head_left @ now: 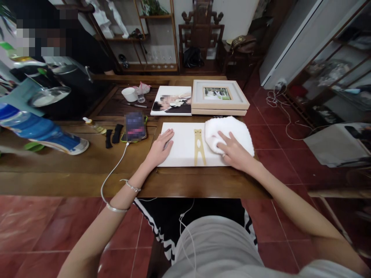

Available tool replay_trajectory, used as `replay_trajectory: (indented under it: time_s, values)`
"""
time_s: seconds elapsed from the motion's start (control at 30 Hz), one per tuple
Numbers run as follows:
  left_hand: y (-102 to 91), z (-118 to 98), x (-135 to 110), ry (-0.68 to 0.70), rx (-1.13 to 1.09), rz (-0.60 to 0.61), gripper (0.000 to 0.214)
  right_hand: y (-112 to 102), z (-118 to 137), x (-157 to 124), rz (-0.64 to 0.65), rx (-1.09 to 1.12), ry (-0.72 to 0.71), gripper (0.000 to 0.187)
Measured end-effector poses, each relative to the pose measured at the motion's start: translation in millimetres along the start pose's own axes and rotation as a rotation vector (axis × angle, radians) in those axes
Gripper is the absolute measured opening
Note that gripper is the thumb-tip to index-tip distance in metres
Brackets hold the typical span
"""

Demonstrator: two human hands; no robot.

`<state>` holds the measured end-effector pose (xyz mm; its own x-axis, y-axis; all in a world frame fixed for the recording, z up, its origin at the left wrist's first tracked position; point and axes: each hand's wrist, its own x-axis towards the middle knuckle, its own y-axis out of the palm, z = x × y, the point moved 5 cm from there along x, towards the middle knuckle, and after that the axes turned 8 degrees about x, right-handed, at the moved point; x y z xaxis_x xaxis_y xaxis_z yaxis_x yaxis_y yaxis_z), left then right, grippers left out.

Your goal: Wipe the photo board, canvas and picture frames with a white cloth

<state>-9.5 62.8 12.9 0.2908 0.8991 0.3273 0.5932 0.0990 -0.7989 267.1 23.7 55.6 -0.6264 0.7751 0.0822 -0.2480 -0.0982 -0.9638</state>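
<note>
A white flat board or box (182, 144) lies near the table's front edge. My left hand (162, 147) rests flat on its left end, fingers stretched out and holding nothing. On the right end sits a fluffy white cloth (240, 133), bunched and overhanging the board's right edge. My right hand (234, 150) lies on this cloth with its fingers apart, pressing into the pile; the fingertips are partly sunk in it. Between the hands, a flat beige piece (199, 146) with a cat-like head and two long legs lies on the board.
Behind the board are a photo print (171, 101) and stacked picture frames (222, 96). To the left lie a phone (135, 127) on a white cable, black strips (117, 133), a small bottle (94, 126) and a large blue bottle (43, 129). Another person (72, 42) is across the table.
</note>
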Motion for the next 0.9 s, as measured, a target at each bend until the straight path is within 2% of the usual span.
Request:
replay_trajectory:
  time_s: [0.13,0.23,0.33,0.5,0.63,0.7,0.77,0.9]
  values:
    - [0.6,0.4,0.2,0.001,0.006,0.0,0.046,0.2,48.1,-48.6,0.085,0.052,-0.097,0.045]
    - [1.2,1.1,0.5,0.002,0.005,0.006,0.047,-2.8,59.7,-63.2,0.123,0.084,-0.112,0.044]
    - [1.4,1.9,0.5,-0.001,0.004,0.011,0.048,-4.9,41.7,-49.3,0.106,0.093,-0.099,0.043]
    - [0.6,2.4,0.1,-0.001,0.001,0.008,0.047,-0.8,-8.1,10.5,0.05,0.043,-0.084,0.041]
    - [-0.1,2.3,0.1,-0.006,-0.01,0.015,0.047,0.3,-27.0,43.6,-0.013,-0.009,-0.031,0.04]
    - [-0.3,2.2,0.1,-0.007,-0.011,0.014,0.047,0.0,-24.5,44.0,-0.026,-0.018,-0.02,0.04]
    - [-0.4,2.1,-0.1,-0.006,-0.009,0.009,0.047,-0.1,-13.8,32.8,-0.019,-0.002,-0.032,0.041]
    - [0.1,2.0,-0.3,0.0,-0.004,0.005,0.046,-0.7,24.3,-14.0,0.033,0.064,-0.091,0.043]
